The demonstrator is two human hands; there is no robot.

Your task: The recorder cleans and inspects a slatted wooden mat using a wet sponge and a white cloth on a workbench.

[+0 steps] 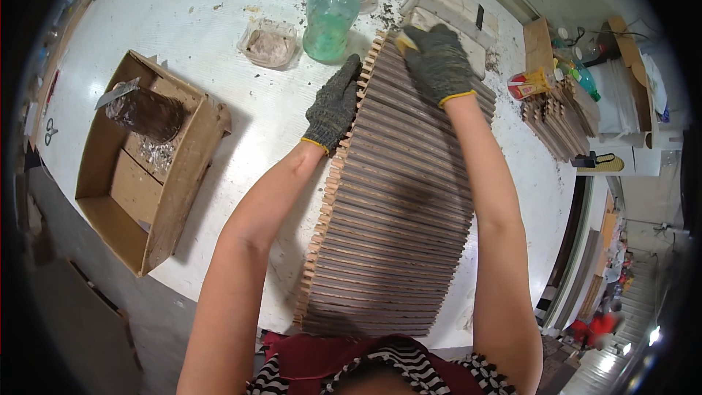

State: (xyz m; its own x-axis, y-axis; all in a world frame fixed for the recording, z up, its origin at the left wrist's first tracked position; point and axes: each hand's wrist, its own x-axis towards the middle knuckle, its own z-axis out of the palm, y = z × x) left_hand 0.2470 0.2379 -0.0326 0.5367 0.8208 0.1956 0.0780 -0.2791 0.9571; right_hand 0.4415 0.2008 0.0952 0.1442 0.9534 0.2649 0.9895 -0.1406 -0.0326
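Note:
A long panel of many narrow grey-brown strips [395,197], laid side by side, stretches away from me on the white table. Along its left side, uneven light wooden ends stick out. My left hand [333,108], in a dark grey knit glove with a yellow cuff, lies with straight fingers against that left edge near the far end. Over the panel's far right part, my right hand [441,64] wears a matching glove. Its fingers curl around a small pale yellow piece [405,43], mostly hidden by the glove, whose kind I cannot make out.
A cardboard box [172,201] at left holds a dark-smeared cylinder [148,115] with a blade across it. Past the panel stand a green bottle [331,22], a clear tub [268,44] and white blocks [453,11]. More strips [559,121] are piled at right; crumbs litter the far table.

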